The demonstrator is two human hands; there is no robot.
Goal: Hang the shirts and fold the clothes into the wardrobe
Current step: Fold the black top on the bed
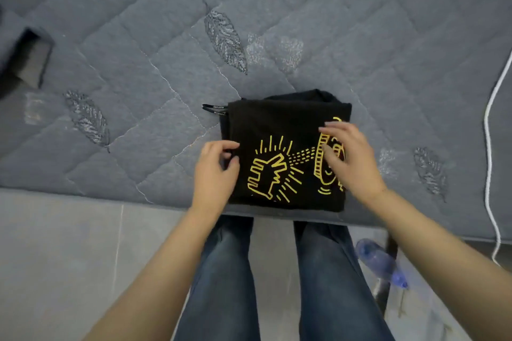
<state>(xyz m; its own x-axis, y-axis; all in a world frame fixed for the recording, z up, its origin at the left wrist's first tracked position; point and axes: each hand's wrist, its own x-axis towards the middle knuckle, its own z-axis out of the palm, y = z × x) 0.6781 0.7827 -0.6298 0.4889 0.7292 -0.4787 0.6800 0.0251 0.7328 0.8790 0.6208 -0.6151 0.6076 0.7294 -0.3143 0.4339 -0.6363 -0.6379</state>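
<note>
A black T-shirt [279,130] with a yellow line drawing lies folded into a square at the near edge of the grey quilted mattress [166,63]. A black label sticks out at its upper left corner. My left hand [214,171] is at the shirt's left edge, fingers and thumb curled round the fold. My right hand [349,158] rests on the right part of the shirt, fingers spread and pressing down on the print.
A dark box-like object [30,58] sits at the mattress's left side. A white cable [489,147] runs down the right. A blue plastic bottle [382,263] lies on the tiled floor by my right leg. My jeans-clad legs stand against the mattress edge.
</note>
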